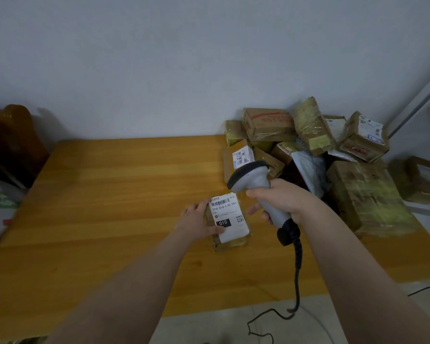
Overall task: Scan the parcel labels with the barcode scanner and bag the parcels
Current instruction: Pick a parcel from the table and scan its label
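1. The small parcel (230,238) lies flat on the desk (109,194), near the front middle, with its white label (227,217) facing up.
2. The left hand (197,219) steadies it. The fingers lie fairly straight along the parcel's left edge and the thumb presses on the lower part of the label, more a hold-down than a grip.
3. The right hand (281,198) is wrapped firmly round the handle of the barcode scanner (256,180). The scanner head hangs just beyond the parcel's far right corner, and its cable (297,269) trails off the desk's front edge.
4. The step looks like the scan itself. The barcode (220,201) sits at the label's far end, clear of the thumb, which is good.
5. To do it well, tip the scanner window down towards those bars, hold it a little above them rather than touching, and press the parcel flat so the label doesn't curl.
6. Watch that the head doesn't swing towards the pile of parcels (308,137) at the right, where another label is showing and could be read instead.
7. Bagging of this parcel is not yet done.
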